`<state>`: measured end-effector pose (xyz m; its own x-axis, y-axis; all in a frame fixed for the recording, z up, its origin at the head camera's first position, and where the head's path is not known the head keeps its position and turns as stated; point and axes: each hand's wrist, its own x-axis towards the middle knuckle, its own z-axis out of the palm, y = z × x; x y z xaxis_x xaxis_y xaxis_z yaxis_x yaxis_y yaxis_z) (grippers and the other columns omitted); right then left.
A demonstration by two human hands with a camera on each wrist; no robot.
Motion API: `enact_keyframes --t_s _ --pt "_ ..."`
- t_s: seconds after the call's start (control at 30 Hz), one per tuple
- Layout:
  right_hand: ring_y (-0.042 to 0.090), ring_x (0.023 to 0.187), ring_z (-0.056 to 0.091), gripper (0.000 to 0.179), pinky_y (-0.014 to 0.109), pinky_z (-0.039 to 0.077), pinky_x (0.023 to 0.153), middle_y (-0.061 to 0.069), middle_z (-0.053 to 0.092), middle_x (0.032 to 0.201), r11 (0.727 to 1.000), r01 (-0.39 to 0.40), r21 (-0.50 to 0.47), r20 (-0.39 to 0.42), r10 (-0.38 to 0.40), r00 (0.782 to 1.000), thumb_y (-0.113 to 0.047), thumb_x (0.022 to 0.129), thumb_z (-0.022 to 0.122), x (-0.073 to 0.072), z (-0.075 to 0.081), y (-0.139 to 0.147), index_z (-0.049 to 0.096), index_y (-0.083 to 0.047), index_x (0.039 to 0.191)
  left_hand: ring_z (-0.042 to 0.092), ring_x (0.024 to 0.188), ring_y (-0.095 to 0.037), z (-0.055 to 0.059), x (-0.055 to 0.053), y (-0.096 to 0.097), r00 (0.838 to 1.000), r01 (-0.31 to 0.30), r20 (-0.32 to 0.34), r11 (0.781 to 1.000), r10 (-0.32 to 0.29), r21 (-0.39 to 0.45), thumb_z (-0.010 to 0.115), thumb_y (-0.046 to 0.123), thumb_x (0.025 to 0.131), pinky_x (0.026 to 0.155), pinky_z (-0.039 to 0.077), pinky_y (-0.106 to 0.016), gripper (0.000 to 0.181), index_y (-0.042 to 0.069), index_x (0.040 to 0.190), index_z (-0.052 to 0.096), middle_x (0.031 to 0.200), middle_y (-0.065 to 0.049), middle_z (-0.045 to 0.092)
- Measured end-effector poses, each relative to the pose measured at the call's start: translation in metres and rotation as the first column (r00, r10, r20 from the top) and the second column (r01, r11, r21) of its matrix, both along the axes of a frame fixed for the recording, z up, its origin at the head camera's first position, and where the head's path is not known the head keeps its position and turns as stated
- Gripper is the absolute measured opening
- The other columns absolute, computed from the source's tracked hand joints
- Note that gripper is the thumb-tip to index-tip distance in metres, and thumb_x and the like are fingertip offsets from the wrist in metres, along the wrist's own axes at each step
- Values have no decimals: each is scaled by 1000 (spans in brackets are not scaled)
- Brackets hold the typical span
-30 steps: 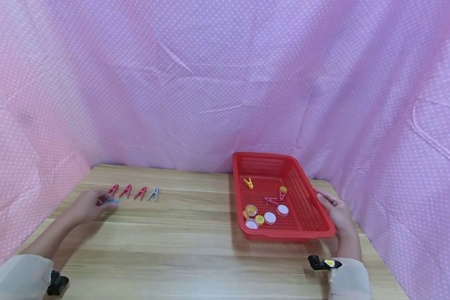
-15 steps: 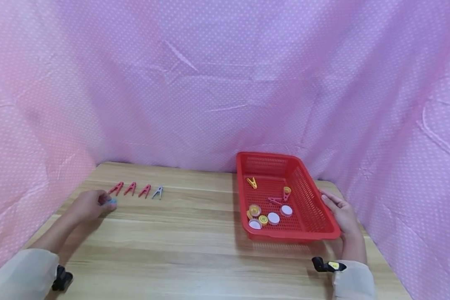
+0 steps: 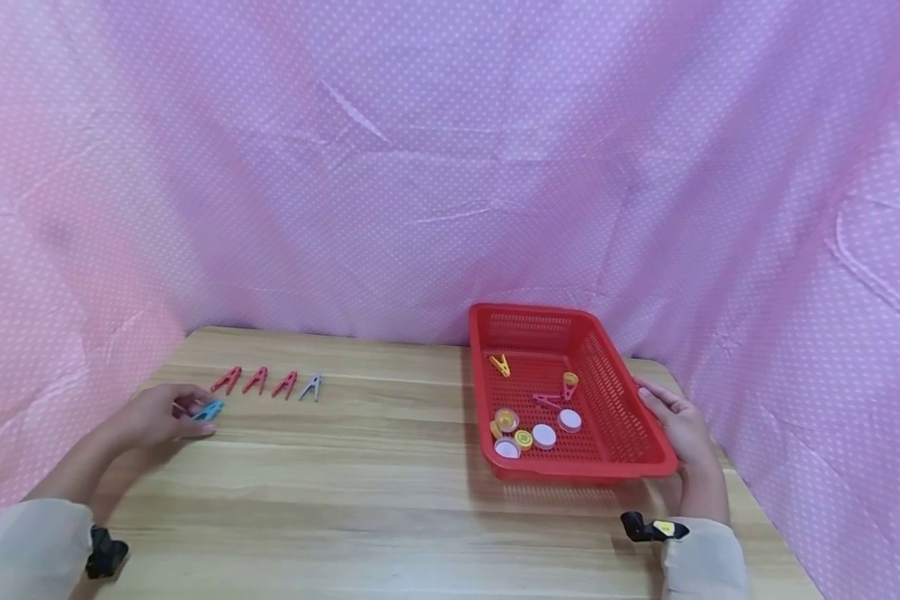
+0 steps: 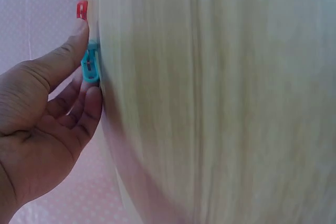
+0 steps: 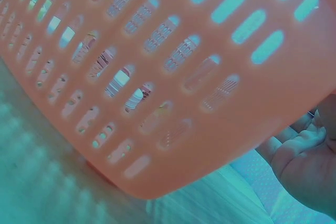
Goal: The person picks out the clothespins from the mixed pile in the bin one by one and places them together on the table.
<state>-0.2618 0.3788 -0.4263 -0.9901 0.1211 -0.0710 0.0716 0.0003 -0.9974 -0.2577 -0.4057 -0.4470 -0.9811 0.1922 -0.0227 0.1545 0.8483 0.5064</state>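
At the left of the table, my left hand point(image 3: 163, 414) is spread around a blue clothespin point(image 3: 208, 411) lying on the wood. In the left wrist view the thumb and fingers stand apart on either side of this clothespin point(image 4: 90, 66). Just beyond it runs a row of red clothespins point(image 3: 255, 380) ending in a grey clothespin point(image 3: 311, 387). My right hand point(image 3: 678, 425) grips the right rim of a red plastic basket point(image 3: 611, 367), thumb over the edge. The right wrist view shows the slotted basket wall point(image 5: 231, 124) close up, with part of the right hand point(image 5: 307, 156) behind it.
Inside the basket lie a yellow clothespin point(image 3: 500, 366), pink clothespins point(image 3: 547, 402), white round lids point(image 3: 543, 436) and a yellow round lid point(image 3: 523, 440). The wooden table point(image 3: 330, 500) backs onto a pink dotted cloth point(image 3: 420, 208).
The left fingers have loosened and parted from the blue clothespin, which now shows more fully. That hand has drawn slightly left. The right hand keeps its hold on the basket.
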Motion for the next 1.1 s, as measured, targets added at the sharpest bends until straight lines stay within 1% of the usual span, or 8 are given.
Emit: enact_keyframes --t_s 0.1,0.3,0.6,0.8,1.1 --pt "8 92 72 62 28 60 76 -14 74 103 1000 -3 3 6 3 1000 -37 97 70 -1 0 -1 51 -16 152 58 88 -18 -3 1 -6 1000 -20 7 1000 20 8 86 35 83 70 47 -27 56 -2 120 67 96 -3 65" --pt "8 91 72 55 27 60 76 -15 75 103 1000 -7 -15 -5 7 1000 -34 99 69 -3 1 1 54 -19 150 56 86 -19 -3 1 -9 999 -54 11 998 53 25 85 38 84 68 45 -27 56 -3 119 68 95 -3 65" --pt "9 92 73 59 28 60 76 -14 75 104 1000 -15 -3 -12 14 1000 -34 99 68 -2 0 1 50 -17 152 55 82 -14 -4 2 0 998 -52 -35 998 53 24 86 37 84 65 45 -25 57 -5 118 67 92 -1 65" --pt "10 93 73 64 29 60 77 -15 74 105 1000 -9 9 2 9 1000 -39 98 69 1 -1 0 48 -16 154 55 83 -16 -2 2 1 997 -63 -35 998 63 12 86 38 83 65 45 -25 58 -5 118 67 92 -1 65" --pt "10 92 73 66 29 60 76 -15 74 104 1000 -2 12 6 1 1000 -39 98 69 0 -1 0 46 -15 155 56 85 -18 -3 2 -1 998 -64 -19 998 64 13 84 40 84 65 45 -25 61 -5 120 66 95 -2 65"
